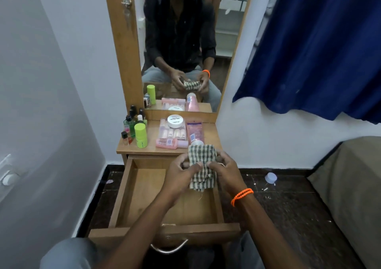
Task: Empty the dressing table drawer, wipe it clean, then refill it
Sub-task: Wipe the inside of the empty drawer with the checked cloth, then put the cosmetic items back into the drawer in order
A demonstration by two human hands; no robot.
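Far left on tabletop point(152, 148): small bottles point(134, 124), green tube point(140, 135), pink items. Drawer point(144, 196) pulled out, bare inside. Above its far right part, left hand point(181, 176) and right hand point(223, 174) both pinch checked cloth point(203, 165), fingers curled into folds.

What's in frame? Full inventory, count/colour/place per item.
Drawer: 1, wooden, pulled open, bare inside.
Cloth: 1, green-white checked, held over the drawer.
Tabletop: 1, wooden, above the drawer.
Green tube: 1, lime, upright, tabletop left.
Small bottles: several, dark-capped, tabletop's left edge.
White jar: 1, on the clear case.
Clear case: 1, tabletop middle.
Pink bottles: 2, lying, tabletop right and front.
Mirror: 1, wood-framed, behind.
Curtain: 1, blue, right.
Cap: 1, pale, on the floor right.
Left hand: grips the cloth.
Right hand: grips the cloth, orange wristband.
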